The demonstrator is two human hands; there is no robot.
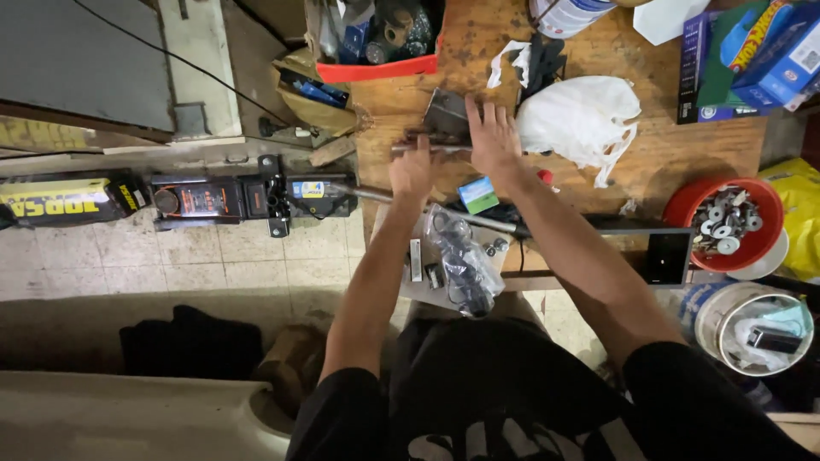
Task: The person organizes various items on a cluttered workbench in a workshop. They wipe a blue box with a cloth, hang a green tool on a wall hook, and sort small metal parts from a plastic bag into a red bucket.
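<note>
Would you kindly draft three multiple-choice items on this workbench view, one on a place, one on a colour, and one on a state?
1. Where does the floor jack lie?
A. on the tiled floor left of the bench
B. on the bench top
C. inside the bucket

2. What colour is the bowl of washers?
A. blue
B. red
C. green

3. How does the right hand rest?
A. clenched in a fist
B. holding the white bag
C. flat, fingers spread, on the metal piece

Answers: 1 A, the jack sits on tiles beside the wooden bench. 2 B, its rim is red. 3 C, the palm presses the metal while the left hand grips a rod.
</note>
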